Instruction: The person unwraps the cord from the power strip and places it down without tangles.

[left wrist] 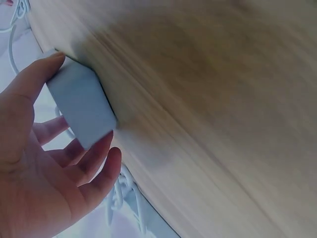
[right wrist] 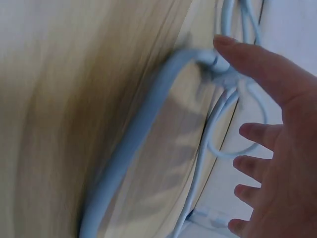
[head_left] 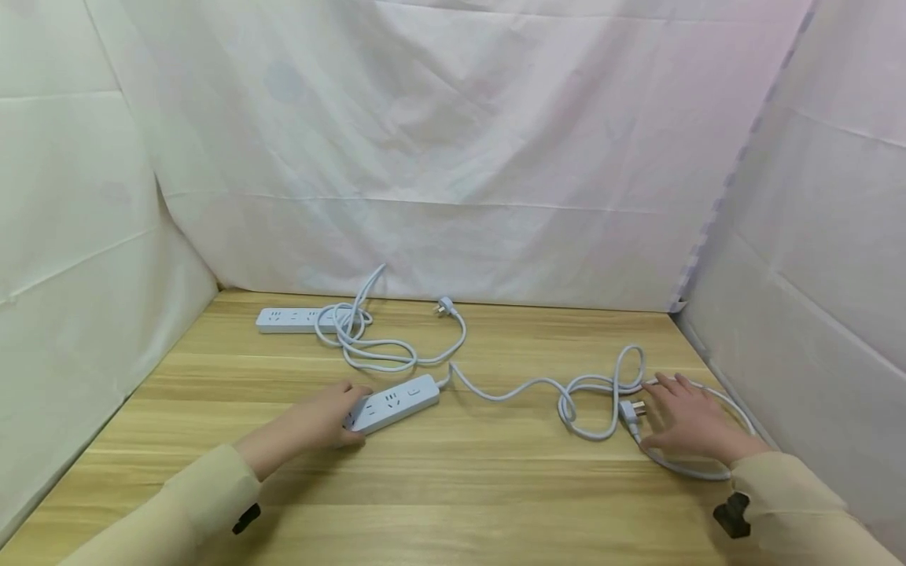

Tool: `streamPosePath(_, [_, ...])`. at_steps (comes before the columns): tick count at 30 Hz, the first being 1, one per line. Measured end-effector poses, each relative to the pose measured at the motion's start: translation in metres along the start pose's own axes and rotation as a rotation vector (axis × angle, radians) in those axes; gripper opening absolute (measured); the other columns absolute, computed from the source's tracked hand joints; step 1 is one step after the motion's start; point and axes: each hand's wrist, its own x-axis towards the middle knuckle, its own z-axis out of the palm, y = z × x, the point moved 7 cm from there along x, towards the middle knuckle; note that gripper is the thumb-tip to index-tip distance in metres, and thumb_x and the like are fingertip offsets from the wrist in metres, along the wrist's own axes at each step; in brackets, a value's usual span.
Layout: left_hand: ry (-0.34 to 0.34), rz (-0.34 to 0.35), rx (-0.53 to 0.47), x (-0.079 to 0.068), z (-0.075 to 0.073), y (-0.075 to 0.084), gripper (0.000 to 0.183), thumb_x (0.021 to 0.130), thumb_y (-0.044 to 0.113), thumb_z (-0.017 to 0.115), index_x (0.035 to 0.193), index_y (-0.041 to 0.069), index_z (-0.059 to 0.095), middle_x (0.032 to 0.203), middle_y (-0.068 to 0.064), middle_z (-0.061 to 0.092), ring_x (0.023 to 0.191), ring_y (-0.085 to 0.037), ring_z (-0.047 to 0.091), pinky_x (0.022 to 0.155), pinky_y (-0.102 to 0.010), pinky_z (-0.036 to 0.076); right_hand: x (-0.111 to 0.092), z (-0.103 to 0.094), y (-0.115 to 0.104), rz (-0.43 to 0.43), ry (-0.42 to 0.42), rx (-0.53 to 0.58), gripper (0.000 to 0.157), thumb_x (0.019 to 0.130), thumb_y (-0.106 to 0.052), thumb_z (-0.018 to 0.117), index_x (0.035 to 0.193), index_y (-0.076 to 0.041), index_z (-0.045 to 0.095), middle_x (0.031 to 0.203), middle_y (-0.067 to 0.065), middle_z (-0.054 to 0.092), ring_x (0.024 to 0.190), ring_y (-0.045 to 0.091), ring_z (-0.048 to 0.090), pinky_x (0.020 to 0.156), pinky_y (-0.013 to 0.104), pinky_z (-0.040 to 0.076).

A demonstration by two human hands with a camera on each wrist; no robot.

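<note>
My left hand [head_left: 327,417] grips the near left end of a white power strip [head_left: 399,402] between thumb and fingers. In the left wrist view the strip's plain end face [left wrist: 81,104] shows between the thumb and the fingertips. From its far end a white cord [head_left: 520,391] runs right into loose loops. At the right my right hand [head_left: 697,420] is spread with its fingers apart, over the cord and beside the three-pin plug [head_left: 628,412]. The right wrist view has the thumb close to the plug end of the cord [right wrist: 133,134], with nothing between the fingers.
A second white power strip [head_left: 290,319] lies at the back left of the wooden table [head_left: 510,503]. Its coiled cord [head_left: 382,363] partly covers it and ends in a plug [head_left: 445,306]. White cloth [head_left: 453,141] hangs behind and at both sides.
</note>
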Motion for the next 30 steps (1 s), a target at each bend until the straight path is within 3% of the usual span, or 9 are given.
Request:
streamPosePath(5, [0.012, 0.015, -0.003, -0.011, -0.005, -0.008, 0.070, 0.072, 0.032, 0.086, 0.128, 0.000, 0.058, 0.111, -0.016, 0.060, 0.096, -0.027, 0.059, 0.084, -0.045, 0.050, 0.007, 0.008, 0.012, 0.021, -0.050, 0.003, 0.106, 0.062, -0.070, 0.076, 0.136, 0.002, 0.051, 0.137, 0.035, 0.042, 0.123, 0.063, 0.031, 0.091, 0.079, 0.020])
streamPosePath(11, [-0.020, 0.044, -0.029, -0.016, -0.010, -0.006, 0.063, 0.073, 0.033, 0.086, 0.122, 0.001, 0.062, 0.104, -0.010, 0.061, 0.086, -0.018, 0.057, 0.077, -0.038, 0.050, 0.015, 0.017, 0.012, -0.062, -0.066, 0.013, 0.101, 0.064, -0.071, 0.074, 0.133, 0.000, 0.055, 0.129, 0.032, 0.052, 0.114, 0.057, 0.047, 0.089, 0.068, 0.036])
streamPosePath(15, [-0.030, 0.030, -0.035, -0.013, -0.008, -0.004, 0.063, 0.073, 0.036, 0.085, 0.120, -0.001, 0.064, 0.103, -0.010, 0.062, 0.085, -0.017, 0.056, 0.076, -0.038, 0.049, 0.022, 0.018, 0.013, -0.066, -0.086, 0.077, 0.091, 0.068, -0.062, 0.078, 0.133, 0.000, 0.056, 0.122, 0.032, 0.055, 0.108, 0.052, 0.053, 0.086, 0.062, 0.043])
streamPosePath(21, [-0.032, 0.017, -0.068, 0.001, -0.001, 0.009, 0.061, 0.072, 0.033, 0.085, 0.117, -0.004, 0.065, 0.094, -0.007, 0.060, 0.078, -0.017, 0.053, 0.071, -0.038, 0.046, 0.032, 0.017, 0.010, -0.050, -0.089, 0.201, 0.074, 0.070, -0.043, 0.085, 0.123, 0.002, 0.060, 0.105, 0.014, 0.059, 0.091, 0.029, 0.060, 0.078, 0.050, 0.049])
streamPosePath(30, [-0.031, 0.002, -0.109, 0.027, 0.005, 0.034, 0.039, 0.072, 0.029, 0.085, 0.098, 0.007, 0.067, 0.078, 0.001, 0.053, 0.069, -0.015, 0.048, 0.064, -0.036, 0.044, 0.045, 0.013, -0.007, -0.064, -0.164, 0.312, 0.067, 0.071, -0.011, 0.086, 0.128, 0.009, 0.057, 0.088, 0.002, 0.053, 0.074, 0.016, 0.047, 0.063, 0.032, 0.041])
